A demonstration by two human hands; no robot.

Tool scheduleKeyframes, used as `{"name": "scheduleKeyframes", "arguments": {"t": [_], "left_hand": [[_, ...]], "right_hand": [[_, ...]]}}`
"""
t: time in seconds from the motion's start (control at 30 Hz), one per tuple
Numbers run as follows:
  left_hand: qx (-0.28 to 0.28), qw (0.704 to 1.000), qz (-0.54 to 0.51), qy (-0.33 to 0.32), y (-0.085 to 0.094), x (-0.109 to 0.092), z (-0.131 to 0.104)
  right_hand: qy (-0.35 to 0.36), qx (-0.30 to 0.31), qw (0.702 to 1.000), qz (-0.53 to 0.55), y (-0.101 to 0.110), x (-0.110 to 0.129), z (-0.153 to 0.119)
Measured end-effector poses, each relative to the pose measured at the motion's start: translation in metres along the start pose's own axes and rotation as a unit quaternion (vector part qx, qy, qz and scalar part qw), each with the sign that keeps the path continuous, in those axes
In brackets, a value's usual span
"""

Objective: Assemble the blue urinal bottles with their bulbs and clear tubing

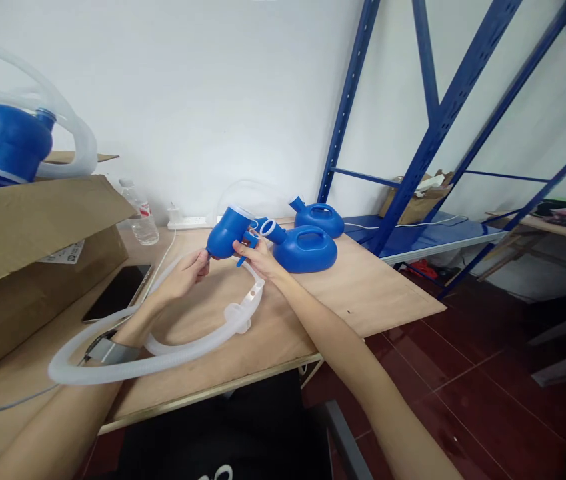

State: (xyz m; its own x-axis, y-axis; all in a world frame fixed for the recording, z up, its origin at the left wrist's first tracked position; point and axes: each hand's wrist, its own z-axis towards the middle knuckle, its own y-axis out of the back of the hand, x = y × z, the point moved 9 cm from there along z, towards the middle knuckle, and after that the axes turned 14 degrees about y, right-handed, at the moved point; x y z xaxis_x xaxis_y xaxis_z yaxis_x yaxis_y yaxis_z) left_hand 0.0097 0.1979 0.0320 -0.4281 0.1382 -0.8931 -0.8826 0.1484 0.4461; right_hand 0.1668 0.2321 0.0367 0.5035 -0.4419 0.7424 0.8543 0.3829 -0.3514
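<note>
My left hand (pixel 189 272) pinches the narrow lower end of a blue plastic urinal cup (pixel 223 235), which has a white rim and is held tilted above the table. My right hand (pixel 259 257) grips the same cup at its handle side. A translucent corrugated hose (pixel 187 360) loops over my left forearm and across the tabletop, with a clear fitting (pixel 237 317) on it. Whether the hose joins the cup is hidden behind my left hand. Right beside my right hand stands a blue urinal bottle (pixel 307 252) with a handle; a second blue bottle (pixel 320 219) is behind it.
An open cardboard box (pixel 37 233) at the left holds more blue parts (pixel 10 140) and hose. A dark phone (pixel 117 292), a water bottle (pixel 143 220) and a power strip (pixel 193 222) lie or stand near the wall. Blue metal shelving (pixel 427 233) rises at the right.
</note>
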Motion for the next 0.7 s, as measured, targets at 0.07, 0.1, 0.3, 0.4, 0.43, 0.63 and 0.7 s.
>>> {"name": "scheduleKeyframes", "arguments": {"t": [0.07,0.1,0.3,0.4,0.43,0.63,0.7], "left_hand": [[0.082,0.990,-0.104,0.055,-0.009,0.002,0.000],[0.119,0.980,-0.139,0.079,-0.013,0.002,-0.001],[0.248,0.922,-0.223,0.196,-0.027,0.011,-0.001],[0.260,0.911,-0.230,0.223,-0.036,0.007,0.007],[0.265,0.911,-0.224,0.222,-0.041,0.002,0.010],[0.208,0.969,-0.115,0.070,-0.070,-0.060,0.040],[0.054,0.997,-0.033,-0.032,-0.063,-0.078,0.047]], "right_hand": [[0.005,0.015,1.000,0.006,0.001,0.009,0.001],[0.006,0.021,1.000,0.006,0.001,0.013,0.001],[0.020,0.048,0.999,-0.002,-0.001,0.034,0.009],[0.042,0.063,0.997,-0.022,0.007,0.053,0.012],[0.050,0.065,0.996,-0.034,0.011,0.060,0.012],[0.140,-0.003,0.985,-0.098,0.035,0.107,0.004],[0.187,-0.073,0.970,-0.135,0.050,0.128,0.005]]}}
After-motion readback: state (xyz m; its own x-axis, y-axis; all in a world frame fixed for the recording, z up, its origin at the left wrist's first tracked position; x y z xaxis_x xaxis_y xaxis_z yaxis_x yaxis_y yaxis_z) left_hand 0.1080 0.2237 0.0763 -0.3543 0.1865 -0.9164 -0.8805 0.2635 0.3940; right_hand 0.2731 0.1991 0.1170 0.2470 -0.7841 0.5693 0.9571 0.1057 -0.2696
